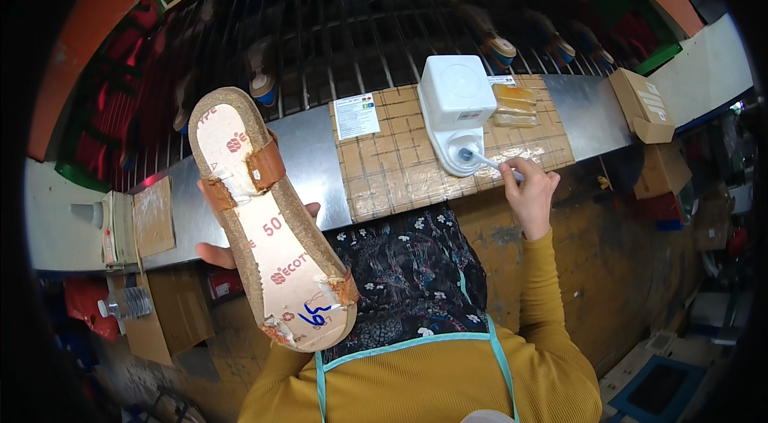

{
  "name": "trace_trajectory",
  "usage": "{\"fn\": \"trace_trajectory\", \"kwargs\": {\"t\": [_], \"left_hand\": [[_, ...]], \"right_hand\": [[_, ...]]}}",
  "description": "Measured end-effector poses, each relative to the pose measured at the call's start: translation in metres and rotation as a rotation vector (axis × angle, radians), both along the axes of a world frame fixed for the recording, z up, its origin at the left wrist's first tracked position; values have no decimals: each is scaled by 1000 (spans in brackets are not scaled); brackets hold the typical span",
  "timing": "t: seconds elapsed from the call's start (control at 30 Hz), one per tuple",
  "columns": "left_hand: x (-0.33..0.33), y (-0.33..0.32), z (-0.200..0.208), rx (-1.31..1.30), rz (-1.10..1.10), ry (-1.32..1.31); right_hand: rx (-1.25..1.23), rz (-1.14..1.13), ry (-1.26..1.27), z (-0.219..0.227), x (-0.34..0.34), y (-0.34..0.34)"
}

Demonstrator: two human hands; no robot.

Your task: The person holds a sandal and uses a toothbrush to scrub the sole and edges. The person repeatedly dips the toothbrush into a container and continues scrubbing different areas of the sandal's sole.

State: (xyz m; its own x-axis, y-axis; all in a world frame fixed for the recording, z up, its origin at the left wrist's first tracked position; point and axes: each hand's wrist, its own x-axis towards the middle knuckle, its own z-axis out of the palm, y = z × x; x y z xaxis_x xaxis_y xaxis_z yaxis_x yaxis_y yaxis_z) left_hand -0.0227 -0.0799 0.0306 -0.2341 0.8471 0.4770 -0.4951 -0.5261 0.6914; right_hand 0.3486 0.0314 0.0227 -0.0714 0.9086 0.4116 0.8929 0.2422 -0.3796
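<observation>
Bare metal on the bench (pixel 588 123) flanks the cardboard sheet (pixel 384 175), giving you open room either side; a barred rack (pixel 376 43) runs along the far edge. Your left hand (pixel 216 256) holds up the sandal (pixel 276 219), printed face toward you, over the near edge. Your right hand (pixel 530 195) pinches a pale stick (pixel 490 161), its tip inside the white dispenser's (pixel 458 95) cup. You can't make out that tip clearly; the sandal hides most of your left palm.
</observation>
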Motion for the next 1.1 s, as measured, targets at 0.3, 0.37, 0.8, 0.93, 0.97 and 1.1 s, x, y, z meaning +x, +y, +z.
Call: {"fn": "trace_trajectory", "kwargs": {"t": [0.3,0.37,0.8,0.93,0.97,1.1], "left_hand": [[47,35,-45,-28,595,279],[54,58,-67,283,762,469],[77,68,-47,319,785,664],[73,58,-34,343,824,709],[72,56,-36,330,825,724],[67,49,-25,341,813,763]], "right_hand": [[-650,191,941,-45,20,12],[-469,195,838,-40,2,8],[83,415,888,54,-121,-33],[98,404,914,52,-139,-27],[123,402,862,53,-140,-24],[185,378,749,59,-141,-11]]}}
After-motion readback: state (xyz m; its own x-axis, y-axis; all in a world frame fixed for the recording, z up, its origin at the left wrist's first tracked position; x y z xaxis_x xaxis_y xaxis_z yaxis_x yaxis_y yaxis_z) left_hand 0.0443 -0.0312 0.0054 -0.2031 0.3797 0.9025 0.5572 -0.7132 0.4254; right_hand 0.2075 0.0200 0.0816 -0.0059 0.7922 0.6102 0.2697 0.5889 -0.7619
